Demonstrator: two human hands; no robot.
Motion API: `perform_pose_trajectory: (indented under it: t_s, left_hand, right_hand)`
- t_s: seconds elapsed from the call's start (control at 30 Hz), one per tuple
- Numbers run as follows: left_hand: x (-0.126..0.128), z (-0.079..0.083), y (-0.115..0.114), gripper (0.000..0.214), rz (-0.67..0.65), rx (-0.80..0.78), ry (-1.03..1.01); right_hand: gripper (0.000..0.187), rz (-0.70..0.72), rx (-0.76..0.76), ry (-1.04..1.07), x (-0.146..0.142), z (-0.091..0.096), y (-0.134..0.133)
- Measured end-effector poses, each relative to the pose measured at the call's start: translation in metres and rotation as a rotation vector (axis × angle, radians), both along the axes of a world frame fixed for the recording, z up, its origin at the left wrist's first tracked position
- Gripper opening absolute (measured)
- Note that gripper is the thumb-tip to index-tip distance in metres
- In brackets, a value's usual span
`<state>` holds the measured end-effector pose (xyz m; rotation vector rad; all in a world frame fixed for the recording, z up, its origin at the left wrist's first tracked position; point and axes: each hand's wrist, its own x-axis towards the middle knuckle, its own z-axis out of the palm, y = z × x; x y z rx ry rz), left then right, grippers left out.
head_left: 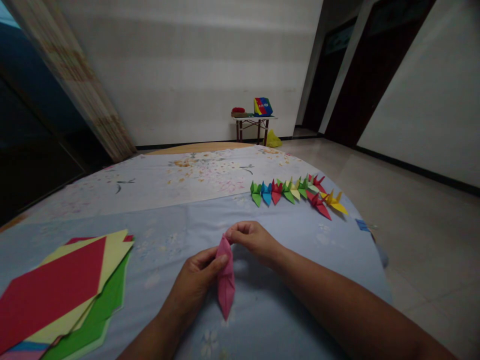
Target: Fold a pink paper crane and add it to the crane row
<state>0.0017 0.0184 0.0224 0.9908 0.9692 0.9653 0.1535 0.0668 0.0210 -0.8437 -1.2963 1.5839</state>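
Paper folded into a slim pink spindle [226, 295] is held in front of the person, over the near part of a worktop spread with a blue floral cloth [168, 220]; whether its lower point touches the cloth, I cannot tell. The left hand [200, 275] grips it from the side, thumb pressed flat on the front face and the other fingers mostly hidden behind, probably to keep the layers together and the piece steady. The right hand [255, 240] has thumb and forefinger brought together at the upper tip, with no gap showing; so small a pinch seems suited to a narrow point where a fuller grip would crush the creases. Held lengthwise, the spindle leaves one end to each hand's reach. Folded paper cranes [276, 192] stand close together towards the right edge, pointed parts upward, well apart from the hands, perhaps so the forearms do not knock them. A yellow crane [335, 202] is nearest that edge. At the left lies a fanned pile of flat sheets, a red sheet [60, 285] over pale yellow and green ones, the overlap letting several colours show at once.
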Motion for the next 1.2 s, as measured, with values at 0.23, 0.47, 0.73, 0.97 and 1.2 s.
perform_pose_trajectory:
  t_s: [0.23, 0.47, 0.73, 0.97, 1.2]
  left_hand:
    - [-0.004, -0.002, 0.003, 0.034, 0.009, 0.061, 0.070]
    - [-0.007, -0.001, 0.004, 0.032, 0.017, 0.116, 0.171]
    - [-0.005, 0.002, 0.001, 0.026, 0.025, 0.194, 0.252]
    - [-0.008, -0.004, 0.003, 0.027, -0.003, 0.209, 0.248]
    - [-0.010, -0.011, 0.005, 0.030, -0.011, 0.173, 0.185]
  right_hand:
    - [0.025, -0.104, 0.090, -0.188, -0.001, 0.001, -0.001]
    - [0.020, -0.103, 0.258, -0.343, 0.004, 0.003, 0.000]
    - [0.015, -0.051, 0.224, -0.352, 0.005, 0.006, -0.001]
    - [0.015, -0.008, 0.157, -0.225, 0.006, 0.009, -0.002]
    - [0.025, 0.004, 0.120, -0.154, 0.005, 0.010, -0.002]
